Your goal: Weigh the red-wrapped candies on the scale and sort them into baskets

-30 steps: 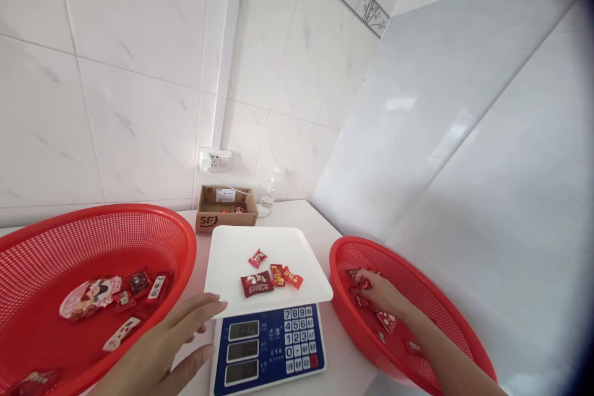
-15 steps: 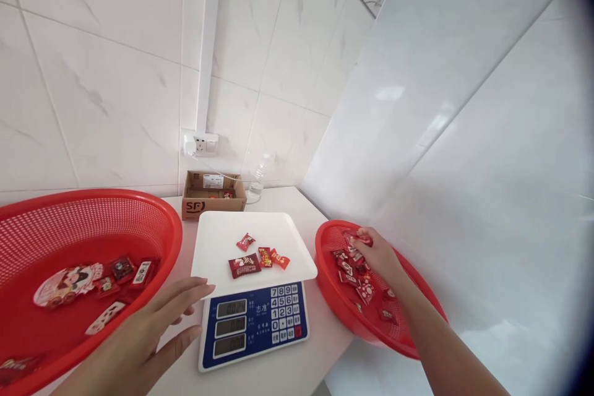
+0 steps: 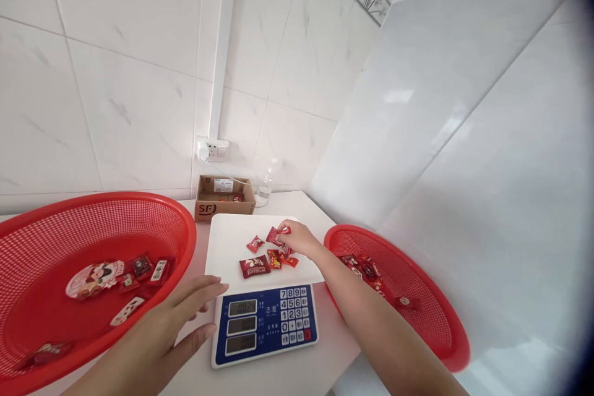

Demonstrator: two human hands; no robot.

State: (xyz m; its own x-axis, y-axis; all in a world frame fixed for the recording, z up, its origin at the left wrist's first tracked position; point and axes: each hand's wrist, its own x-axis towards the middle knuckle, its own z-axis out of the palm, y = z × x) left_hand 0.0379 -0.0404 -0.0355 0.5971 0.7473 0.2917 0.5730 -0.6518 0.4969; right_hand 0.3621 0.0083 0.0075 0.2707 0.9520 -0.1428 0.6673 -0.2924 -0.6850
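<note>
My right hand (image 3: 297, 237) hovers over the white tray (image 3: 227, 241) of a blue electronic scale (image 3: 265, 325), fingers pinched on a red wrapped candy (image 3: 277, 235). Several red candies (image 3: 254, 266) lie on the tray below it. My left hand (image 3: 179, 315) rests flat and open on the table, its fingertips at the scale's front-left corner, beside the big red basket (image 3: 180, 223) on the left. That basket holds several red packets (image 3: 139, 267). A second red basket (image 3: 429, 315) on the right holds more candies (image 3: 364, 267).
A small cardboard box (image 3: 224, 199) and a clear plastic bottle (image 3: 266, 184) stand at the back against the tiled wall. A wall socket (image 3: 212, 150) sits above the box. A glossy white panel closes off the right side.
My right hand left the right basket with a candy and moved left over the scale tray. The left hand stayed in place. The camera shifted slightly.
</note>
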